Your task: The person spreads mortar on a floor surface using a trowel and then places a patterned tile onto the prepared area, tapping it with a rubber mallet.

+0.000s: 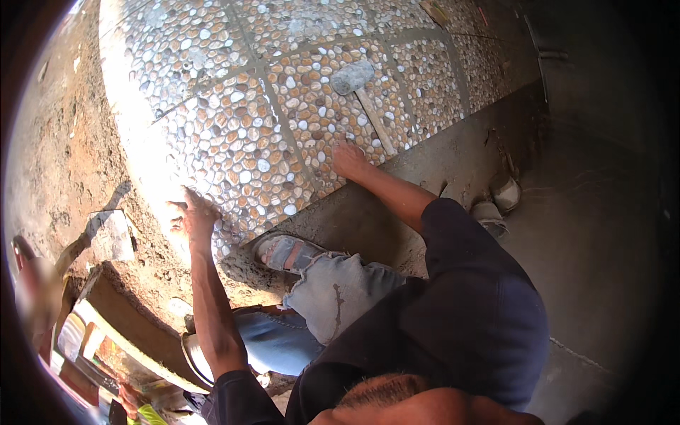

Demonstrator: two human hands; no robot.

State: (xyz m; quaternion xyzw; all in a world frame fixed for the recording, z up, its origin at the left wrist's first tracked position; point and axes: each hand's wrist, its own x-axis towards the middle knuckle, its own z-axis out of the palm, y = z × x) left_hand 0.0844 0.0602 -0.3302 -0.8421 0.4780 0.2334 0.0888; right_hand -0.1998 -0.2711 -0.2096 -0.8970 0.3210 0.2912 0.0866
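Square tiles with a pebble pattern (241, 152) lie in rows, their joints filled with grey. My left hand (195, 216) is at the near left corner of one tile, on its sunlit edge, with fingers apart. On the neighbouring tile (312, 95) to the right rests my right hand (350, 159), its fingers curled in with nothing visible in them. Just beyond that hand lies a mallet (354, 76) with a grey head and a wooden handle, untouched. Glare washes out part of the left tile edge.
My sandalled foot (289, 253) is right by the near tile edge. Wet grey mortar (453, 166) borders the tiles at right, with a pair of footwear (496, 202) on it. A flat trowel (111, 236) lies on rough ground at left, near a curved wooden-looking object (127, 312).
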